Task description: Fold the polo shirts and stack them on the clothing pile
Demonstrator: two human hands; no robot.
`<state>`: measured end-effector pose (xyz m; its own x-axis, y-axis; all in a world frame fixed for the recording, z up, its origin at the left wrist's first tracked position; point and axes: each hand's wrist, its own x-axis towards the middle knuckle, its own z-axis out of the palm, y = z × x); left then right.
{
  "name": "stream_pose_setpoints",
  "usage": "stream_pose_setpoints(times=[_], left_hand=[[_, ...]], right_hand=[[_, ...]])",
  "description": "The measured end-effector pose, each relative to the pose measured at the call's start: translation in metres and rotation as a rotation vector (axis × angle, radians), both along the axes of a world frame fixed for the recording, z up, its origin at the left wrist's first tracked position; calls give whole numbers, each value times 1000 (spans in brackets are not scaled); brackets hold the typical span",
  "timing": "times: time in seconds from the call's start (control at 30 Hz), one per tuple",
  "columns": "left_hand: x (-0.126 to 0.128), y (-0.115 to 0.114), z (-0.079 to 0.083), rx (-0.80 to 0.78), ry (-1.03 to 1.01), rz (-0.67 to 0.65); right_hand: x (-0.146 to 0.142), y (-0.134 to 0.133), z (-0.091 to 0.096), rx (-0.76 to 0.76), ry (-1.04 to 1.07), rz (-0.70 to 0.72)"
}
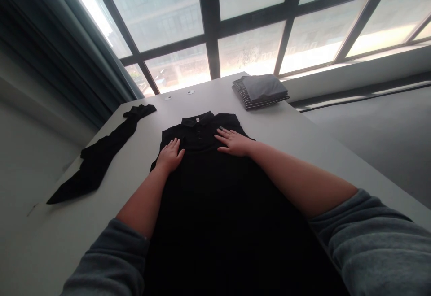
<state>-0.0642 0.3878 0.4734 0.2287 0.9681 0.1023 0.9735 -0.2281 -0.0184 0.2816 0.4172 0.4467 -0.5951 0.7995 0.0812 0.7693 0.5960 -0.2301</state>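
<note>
A black polo shirt (215, 206) lies spread on the white table, its collar at the far end and its body stretching toward me. My left hand (170, 156) rests flat on the left chest area of the shirt, fingers extended. On the right chest area lies my right hand (235, 142), palm down with the fingers spread. Neither hand grips the cloth. A small pale label shows inside the collar, and a short button placket runs below it.
The white table (269, 128) reaches back to large windows. Folded grey and striped clothes (262, 90) are stacked at the back right. A crumpled black garment (104, 154) lies along the left side. Two round fittings (191, 92) sit near the back edge, and a dark curtain (67, 40) hangs at left.
</note>
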Motion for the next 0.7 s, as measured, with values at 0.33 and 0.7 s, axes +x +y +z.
stream_pose_setpoints(times=[0.33, 0.7], left_hand=[[4, -83, 12, 25, -9, -103], [-87, -342, -23, 131, -124, 228]], right_hand=[[-5, -20, 21, 64, -72, -32], [-13, -29, 29, 111, -124, -104]])
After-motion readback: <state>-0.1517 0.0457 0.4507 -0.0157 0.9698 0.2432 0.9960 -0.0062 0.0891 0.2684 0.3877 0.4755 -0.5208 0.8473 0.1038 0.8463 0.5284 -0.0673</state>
